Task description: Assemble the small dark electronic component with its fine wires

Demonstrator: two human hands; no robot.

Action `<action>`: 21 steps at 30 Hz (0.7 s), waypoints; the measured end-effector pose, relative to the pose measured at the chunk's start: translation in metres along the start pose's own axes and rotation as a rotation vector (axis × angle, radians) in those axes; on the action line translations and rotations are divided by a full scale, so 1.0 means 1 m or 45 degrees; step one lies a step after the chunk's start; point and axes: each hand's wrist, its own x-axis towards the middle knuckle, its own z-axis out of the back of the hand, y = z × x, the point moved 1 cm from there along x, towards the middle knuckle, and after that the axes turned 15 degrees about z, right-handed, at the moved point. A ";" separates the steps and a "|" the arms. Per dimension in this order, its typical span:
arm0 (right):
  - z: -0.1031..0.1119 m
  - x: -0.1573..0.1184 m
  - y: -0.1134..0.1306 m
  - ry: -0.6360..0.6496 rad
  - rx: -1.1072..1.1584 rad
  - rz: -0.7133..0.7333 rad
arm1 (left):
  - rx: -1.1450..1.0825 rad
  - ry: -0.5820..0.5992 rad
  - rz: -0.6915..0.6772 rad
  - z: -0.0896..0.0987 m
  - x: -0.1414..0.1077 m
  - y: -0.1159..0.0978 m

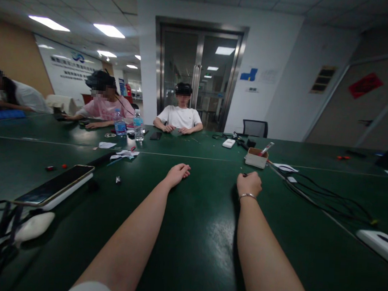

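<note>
My left hand [178, 174] rests on its side on the dark green table [200, 235], its fingers loosely curled together toward the right. Nothing shows in its fingers. To the right, my right hand [249, 184] is closed in a fist on the table, with a bracelet [247, 196] around the wrist. A small dark thing [244, 174] shows at the top of that fist, too little of it to name. Just beyond the right hand stands a small open box [256, 158] with a pen-like item in it. The two hands are apart.
At left a phone [56, 185] lies on a white block, beside cables and a white mouse-like object [35, 227]. Water bottles [138, 125] and papers stand farther back. Black cables [324, 196] and a white device [379, 245] lie right. A person [180, 115] sits opposite; others sit left.
</note>
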 end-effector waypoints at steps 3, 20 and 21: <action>-0.002 -0.001 0.002 0.000 0.017 0.012 | 0.013 0.015 -0.016 0.001 0.002 0.002; -0.075 -0.028 0.077 0.499 0.520 0.528 | -0.012 -0.027 -0.164 -0.004 0.011 0.009; -0.079 -0.034 0.085 0.546 0.566 0.584 | -0.017 -0.036 -0.202 -0.005 0.010 0.009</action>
